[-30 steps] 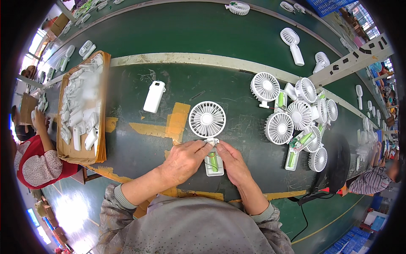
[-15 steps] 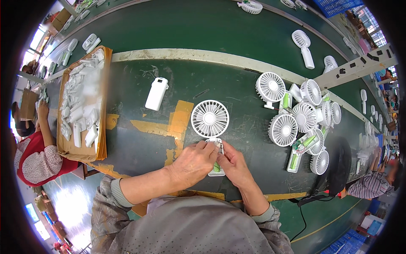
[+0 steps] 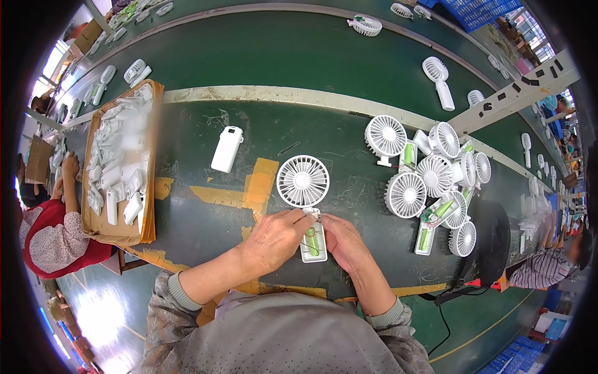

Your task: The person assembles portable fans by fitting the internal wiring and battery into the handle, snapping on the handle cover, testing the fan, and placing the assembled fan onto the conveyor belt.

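Note:
A white handheld fan (image 3: 303,181) lies on the dark green worktable in front of me, grille up. Its handle shell (image 3: 313,254) points toward me and stands uncovered, with a green battery and thin wires inside. My left hand (image 3: 275,238) is closed, fingertips pinched at the top of the handle, just below the fan head; the exact bit between them is hidden. My right hand (image 3: 344,242) holds the handle's upper right edge, with thumb and fingers close together. A loose white handle cover (image 3: 227,149) lies farther off to the left.
At left stands a cardboard box (image 3: 154,187) of white plastic parts. Several unfinished fans (image 3: 435,176) are heaped at right, near a slanting metal post (image 3: 517,93). Beyond a pale rail (image 3: 268,95), more fans lie on a green belt (image 3: 280,50). People sit at both sides.
My hands have moved slightly apart, baring more of the handle and battery. The whole view has shifted a little; the fan stays on the table.

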A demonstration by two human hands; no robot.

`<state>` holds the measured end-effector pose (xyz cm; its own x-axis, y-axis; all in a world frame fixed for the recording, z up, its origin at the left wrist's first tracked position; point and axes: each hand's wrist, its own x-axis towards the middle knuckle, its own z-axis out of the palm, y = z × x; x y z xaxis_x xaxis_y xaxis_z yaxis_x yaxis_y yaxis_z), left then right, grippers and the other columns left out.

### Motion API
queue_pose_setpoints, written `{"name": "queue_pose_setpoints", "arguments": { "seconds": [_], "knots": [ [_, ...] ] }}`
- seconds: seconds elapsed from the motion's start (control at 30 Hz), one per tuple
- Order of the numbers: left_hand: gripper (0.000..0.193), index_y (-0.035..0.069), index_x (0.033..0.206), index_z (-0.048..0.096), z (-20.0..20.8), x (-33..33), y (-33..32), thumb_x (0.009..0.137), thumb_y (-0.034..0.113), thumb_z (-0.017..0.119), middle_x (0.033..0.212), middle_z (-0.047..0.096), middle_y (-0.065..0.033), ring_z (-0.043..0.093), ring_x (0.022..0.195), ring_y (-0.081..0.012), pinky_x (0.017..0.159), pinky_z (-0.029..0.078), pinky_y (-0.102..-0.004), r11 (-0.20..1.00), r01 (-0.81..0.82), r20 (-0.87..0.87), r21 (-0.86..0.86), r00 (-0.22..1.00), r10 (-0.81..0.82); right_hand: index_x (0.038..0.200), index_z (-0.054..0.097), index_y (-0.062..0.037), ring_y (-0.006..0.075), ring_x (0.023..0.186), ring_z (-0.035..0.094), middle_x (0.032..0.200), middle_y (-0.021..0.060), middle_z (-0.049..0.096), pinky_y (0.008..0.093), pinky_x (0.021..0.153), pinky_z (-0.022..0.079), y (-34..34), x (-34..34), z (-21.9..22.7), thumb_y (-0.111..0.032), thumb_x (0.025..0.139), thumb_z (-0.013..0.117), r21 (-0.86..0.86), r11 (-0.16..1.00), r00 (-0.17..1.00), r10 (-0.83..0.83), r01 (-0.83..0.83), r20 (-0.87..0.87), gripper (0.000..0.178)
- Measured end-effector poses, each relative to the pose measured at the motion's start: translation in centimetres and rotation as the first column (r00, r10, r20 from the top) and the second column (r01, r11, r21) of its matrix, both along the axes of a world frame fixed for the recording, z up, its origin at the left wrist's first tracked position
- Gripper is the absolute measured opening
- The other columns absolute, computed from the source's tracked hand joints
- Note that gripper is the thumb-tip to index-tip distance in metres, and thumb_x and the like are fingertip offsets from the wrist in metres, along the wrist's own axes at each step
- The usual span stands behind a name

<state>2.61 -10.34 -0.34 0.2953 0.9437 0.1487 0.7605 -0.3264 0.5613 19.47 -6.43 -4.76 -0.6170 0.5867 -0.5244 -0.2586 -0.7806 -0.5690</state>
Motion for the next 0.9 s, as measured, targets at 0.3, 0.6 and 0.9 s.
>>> {"name": "queue_pose_setpoints", "arguments": {
  "seconds": [0.3, 0.6, 0.9],
  "knots": [
    [0.028, -0.001, 0.104, 0.053, 0.4, -0.3, 0.4, 0.076, -0.001, 0.056, 0.079, 0.06, -0.015, 0.061, 0.072, -0.0332, 0.061, 0.05, -0.0408, 0.996, -0.026, 0.079, -0.09, 0.996, 0.033, 0.119, 0.051, 0.0024, 0.0105, 0.093, 0.056, 0.104, 0.0055, 0.059, 0.0249, 0.081, 0.047, -0.3, 0.0, 0.1, -0.015, 0.095, 0.041, 0.12, 0.991, 0.996, 0.041, -0.052, 0.085, 0.031],
    [0.025, 0.001, 0.102, 0.053, 0.1, -0.6, 0.9, 0.077, 0.002, 0.057, 0.082, 0.061, -0.0155, 0.061, 0.074, -0.0341, 0.063, 0.049, -0.0432, 0.989, 0.015, 0.091, -0.145, 0.996, -0.002, 0.113, 0.051, 0.0073, 0.0187, 0.094, 0.06, 0.106, 0.0127, 0.06, 0.0306, 0.083, 0.049, 1.0, 0.7, -0.5, -0.016, 0.095, 0.043, -0.12, 0.992, 0.995, 0.012, -0.024, -0.102, 0.031],
    [0.021, 0.001, 0.1, 0.053, 0.4, -0.6, 1.0, 0.079, 0.001, 0.055, 0.079, 0.061, -0.0147, 0.062, 0.073, -0.0333, 0.061, 0.049, -0.0428, 0.99, 0.007, 0.086, -0.141, 0.996, 0.006, 0.112, 0.053, 0.0046, 0.0173, 0.092, 0.06, 0.104, 0.0115, 0.06, 0.0307, 0.081, 0.051, 1.2, 0.8, -0.9, -0.017, 0.095, 0.047, -0.139, 0.989, 0.99, 0.025, -0.045, -0.138, 0.028]
  ]
}}
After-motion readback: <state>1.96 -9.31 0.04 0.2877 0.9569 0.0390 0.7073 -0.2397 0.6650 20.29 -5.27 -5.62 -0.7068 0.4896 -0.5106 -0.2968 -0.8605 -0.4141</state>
